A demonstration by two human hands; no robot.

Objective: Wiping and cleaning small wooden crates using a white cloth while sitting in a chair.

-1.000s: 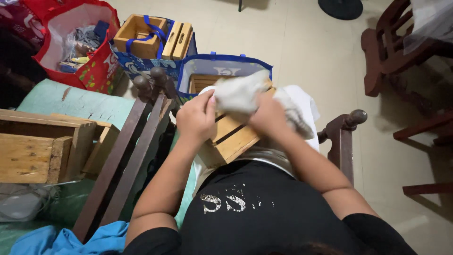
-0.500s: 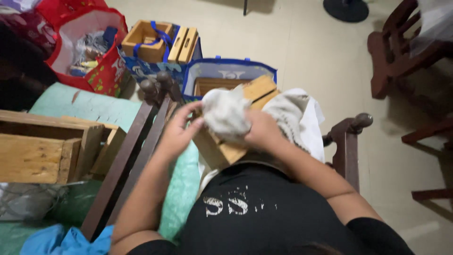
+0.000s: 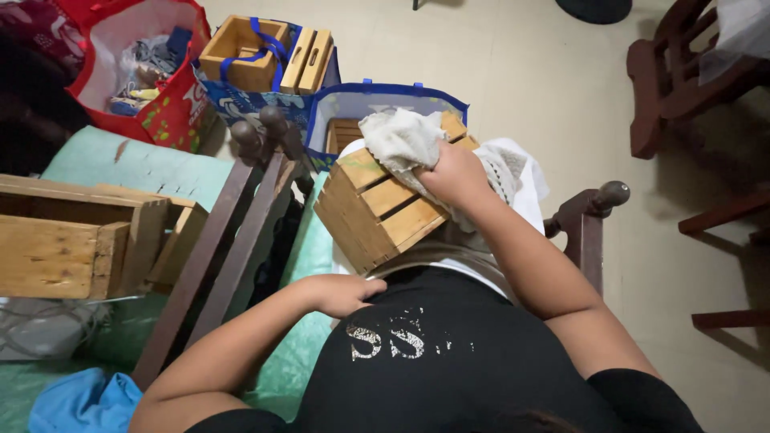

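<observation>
Left hand (image 3: 341,293) low against black shirt (image 3: 425,361), fingers curled, holding nothing; earlier on the crate. Wooden slatted crate (image 3: 385,204) tilted on lap. Right hand (image 3: 455,175) closed on pale cloth (image 3: 405,140), pressed atop crate. Beyond, blue bag (image 3: 385,100).

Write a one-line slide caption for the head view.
Right hand presses a pale cloth on a slatted wooden crate; left hand rests below.

Home living room, by the evidence: tiled floor (image 3: 513,72), dark wooden armchairs (image 3: 690,88), green seat cushion (image 3: 128,164), shopping bags (image 3: 152,88) on floor, wooden crates (image 3: 241,52) stacked in them and on seat.
</observation>
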